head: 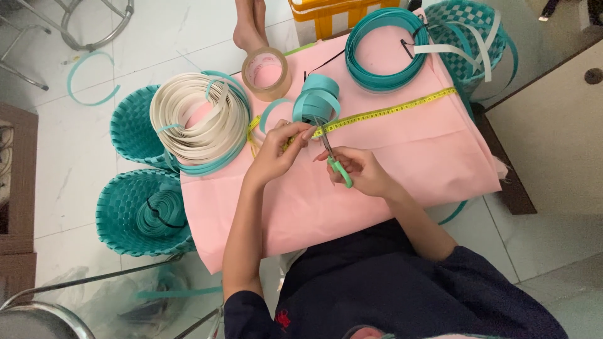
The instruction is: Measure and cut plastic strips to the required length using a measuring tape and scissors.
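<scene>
Teal plastic strip (316, 100), flat and glossy, is wound in a loose small coil standing on the pink-covered table (402, 163), just above a yellow measuring tape (383, 112). Its free end is pinched between the fingers of the left hand (279, 150), laid along the tape. Green-handled scissors (333, 157) are gripped in the right hand (361, 171), fingers through the loops, blades slightly parted at the strip. A cream strip coil (198, 122) and a roll of clear tape (267, 73) are seen nearby; teal woven baskets (135, 213) stand beside the table.
</scene>
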